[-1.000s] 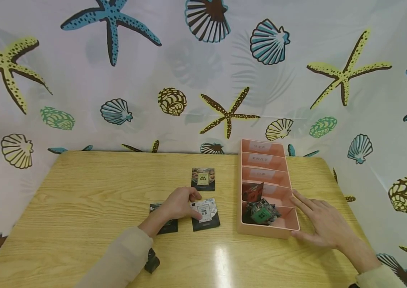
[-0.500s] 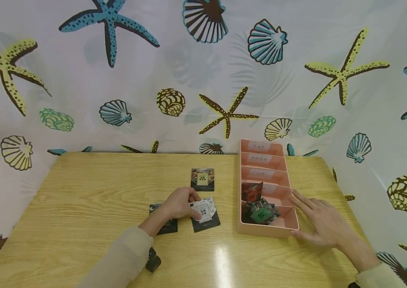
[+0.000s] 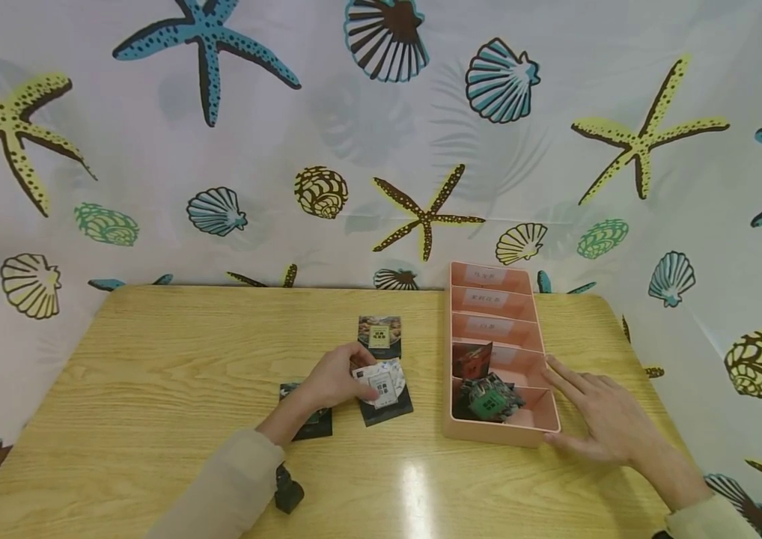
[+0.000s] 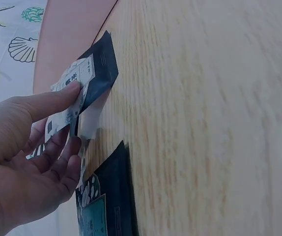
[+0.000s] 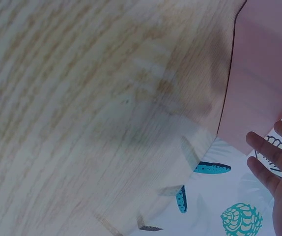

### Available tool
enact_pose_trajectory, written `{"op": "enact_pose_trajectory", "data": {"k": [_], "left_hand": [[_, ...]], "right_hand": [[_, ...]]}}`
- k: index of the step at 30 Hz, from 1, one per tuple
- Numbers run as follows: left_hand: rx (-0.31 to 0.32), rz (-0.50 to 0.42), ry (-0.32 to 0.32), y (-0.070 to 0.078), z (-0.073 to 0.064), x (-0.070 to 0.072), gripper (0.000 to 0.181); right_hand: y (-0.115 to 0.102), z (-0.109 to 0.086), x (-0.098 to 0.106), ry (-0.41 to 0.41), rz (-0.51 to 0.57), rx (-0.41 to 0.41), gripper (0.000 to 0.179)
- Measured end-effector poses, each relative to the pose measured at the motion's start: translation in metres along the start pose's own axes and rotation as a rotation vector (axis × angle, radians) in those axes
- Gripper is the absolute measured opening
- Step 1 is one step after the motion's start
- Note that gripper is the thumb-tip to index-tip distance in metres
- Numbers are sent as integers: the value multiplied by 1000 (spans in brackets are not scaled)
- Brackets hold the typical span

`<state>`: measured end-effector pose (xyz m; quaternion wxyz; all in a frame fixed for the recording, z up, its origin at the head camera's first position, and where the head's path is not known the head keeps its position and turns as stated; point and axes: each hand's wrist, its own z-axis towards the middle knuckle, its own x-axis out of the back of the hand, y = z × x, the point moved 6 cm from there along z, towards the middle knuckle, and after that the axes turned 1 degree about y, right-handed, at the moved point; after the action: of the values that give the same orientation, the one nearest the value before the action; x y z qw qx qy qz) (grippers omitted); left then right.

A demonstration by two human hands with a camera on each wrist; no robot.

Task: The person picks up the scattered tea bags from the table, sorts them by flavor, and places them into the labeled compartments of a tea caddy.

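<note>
My left hand (image 3: 335, 376) pinches a black-and-white tea sachet (image 3: 391, 408) by its left side, thumb on the printed face. In the left wrist view the sachet (image 4: 104, 64) is tilted, with one edge raised off the wood. My right hand (image 3: 599, 415) rests against the right side of a pink compartment box (image 3: 498, 433), its fingers spread along the rim. Inside the box, a red sachet (image 3: 472, 362) leans in the second compartment from the front. Several green-and-black sachets (image 3: 489, 403) lie in the front one.
A dark sachet with a yellow label (image 3: 379, 335) lies behind the left hand. Another dark sachet (image 3: 317, 428), partly covered by the left forearm, lies to the left. Paper labels (image 3: 485, 299) mark the box's compartments. A patterned cloth (image 3: 327, 97) hangs behind the wooden table (image 3: 172, 374).
My left hand has shifted slightly up and away, lifting the near-white part of the sachet toward the yellow-labelled one. The right hand and box have stayed put.
</note>
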<state>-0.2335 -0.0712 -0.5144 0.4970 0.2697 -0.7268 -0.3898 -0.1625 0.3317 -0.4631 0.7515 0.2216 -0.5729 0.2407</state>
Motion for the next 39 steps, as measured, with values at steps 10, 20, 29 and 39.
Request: {"op": "enact_pose_trajectory", "data": {"k": [10,20,29,39], "left_hand": [[-51,-152,70,8,2,3,35],[-107,-193,85,25,6,6,27],[-169,-200,94,50,13,5,25],[-234,-196,107,85,24,3,24]], "right_hand": [[0,0,0,5,7,4,98],[0,0,0,4,2,4,97],[0,-1,-2,-11,1,-2,99],[0,-1,-1,7,-2,8,98]]}}
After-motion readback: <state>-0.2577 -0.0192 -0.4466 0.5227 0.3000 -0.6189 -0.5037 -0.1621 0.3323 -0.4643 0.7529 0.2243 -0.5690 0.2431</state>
